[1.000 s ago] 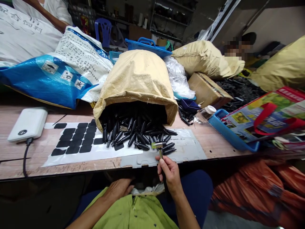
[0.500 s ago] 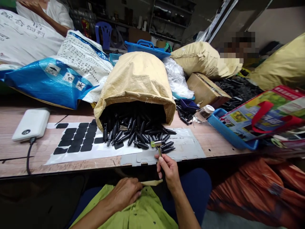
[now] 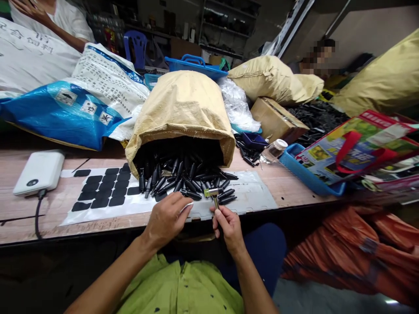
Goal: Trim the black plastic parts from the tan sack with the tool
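My right hand (image 3: 229, 226) is closed around the handle of a small hammer (image 3: 213, 192), its head part metal and part yellow-green, held up at the table's front edge. My left hand (image 3: 168, 218) is over the front edge, back turned up and fingers curled; a thin white edge shows by its thumb, but what it pinches is hidden. Just beyond both hands, black pen-like plastic parts (image 3: 178, 170) spill from the mouth of a tan sack (image 3: 186, 100). They lie across a white sheet with black rounded stickers (image 3: 104, 187) and a grey board (image 3: 258, 196).
At left are a white power bank (image 3: 39, 172) with a cable and a blue-white sack (image 3: 65, 113). To the right stand a clear jar (image 3: 274, 150), a cardboard box (image 3: 276, 117) and a blue tray (image 3: 310, 174) under a printed bag (image 3: 356, 148). Two other people sit beyond the table.
My left hand has risen from my lap and moved forward to the table edge by the black parts. My right hand still holds the hammer, nearly in place. The view has shifted slightly.
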Demonstrator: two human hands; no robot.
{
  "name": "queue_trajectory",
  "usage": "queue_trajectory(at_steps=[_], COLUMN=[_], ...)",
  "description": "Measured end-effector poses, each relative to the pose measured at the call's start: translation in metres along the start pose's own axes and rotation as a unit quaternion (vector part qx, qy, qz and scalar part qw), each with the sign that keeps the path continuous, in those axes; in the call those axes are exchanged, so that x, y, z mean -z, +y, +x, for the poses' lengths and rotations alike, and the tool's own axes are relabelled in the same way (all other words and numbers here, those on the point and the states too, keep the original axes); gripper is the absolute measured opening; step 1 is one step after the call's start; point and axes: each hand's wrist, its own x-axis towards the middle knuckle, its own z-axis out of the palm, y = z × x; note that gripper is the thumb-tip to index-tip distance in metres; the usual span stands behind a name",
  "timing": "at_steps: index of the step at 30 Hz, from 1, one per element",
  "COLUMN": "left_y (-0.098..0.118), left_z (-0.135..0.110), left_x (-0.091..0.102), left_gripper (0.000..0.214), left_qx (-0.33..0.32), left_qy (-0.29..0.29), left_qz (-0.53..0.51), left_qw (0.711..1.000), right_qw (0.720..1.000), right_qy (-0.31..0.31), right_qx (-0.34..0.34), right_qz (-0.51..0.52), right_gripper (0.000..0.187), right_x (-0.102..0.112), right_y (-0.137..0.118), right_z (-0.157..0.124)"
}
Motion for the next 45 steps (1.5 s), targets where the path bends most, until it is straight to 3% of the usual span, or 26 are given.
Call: queue_trajectory(at_steps=[2,6,9,12,15,18,22,28,35,39,42,45], left_y=[0.002,0.0,-0.026,-0.055,-0.062,-0.051,-0.044,-0.05,-0.038,-0.033,-0.02,0.003], left_z=[-0.005,-0.05,-0.088,-0.109,-0.113,-0.109,-0.106,-0.106,-0.097,-0.087,-0.076,-0.059], left_x=[0.005,-0.007,-0.037,-0.07,-0.1,-0.123,-0.135,-0.131,-0.121,-0.12,-0.105,-0.069], left_gripper=[0.014,0.01,0.028,0.039,0.031,0.028,0.033,0.028,0.047,0.041,0.032,0.024], left_qx=[-0.028,-0.033,0.079,0.172,0.126,0.069,0.067,0.081,0.071,0.07,0.041,0.02], left_qy=[-0.034,-0.291,-0.378,-0.471,-0.54,-0.59,-0.604,-0.63,-0.542,-0.523,-0.521,-0.481], left_qz=[-0.046,-0.062,0.034,0.083,0.074,0.062,0.038,0.024,0.047,0.056,0.056,0.004], left_qw=[0.998,0.954,0.922,0.861,0.829,0.802,0.793,0.772,0.836,0.848,0.851,0.876], right_qw=[1.0,1.0,1.0,1.0,1.0,1.0,1.0,1.0,1.0,1.0,1.0,1.0], right_qy=[0.001,-0.004,-0.006,-0.008,-0.01,-0.009,-0.005,-0.007,-0.002,-0.004,-0.004,-0.001], right_qx=[0.002,0.005,0.015,0.017,0.013,0.016,0.02,0.009,-0.003,-0.002,0.0,-0.003], right_qz=[0.003,0.002,0.0,0.001,0.002,0.002,0.0,-0.012,-0.014,-0.018,-0.025,-0.023], right_gripper=[0.04,0.039,0.038,0.037,0.037,0.038,0.038,0.041,0.042,0.041,0.041,0.041], right_x=[0.0,0.0,0.001,0.001,0.002,0.002,0.001,0.001,-0.001,-0.001,-0.001,-0.001], right_y=[0.001,0.002,0.004,0.005,0.005,0.006,0.007,0.003,-0.001,-0.003,-0.004,-0.004], right_z=[0.0,0.0,0.0,0.0,0.0,0.001,0.001,0.002,0.001,0.001,0.001,0.0])
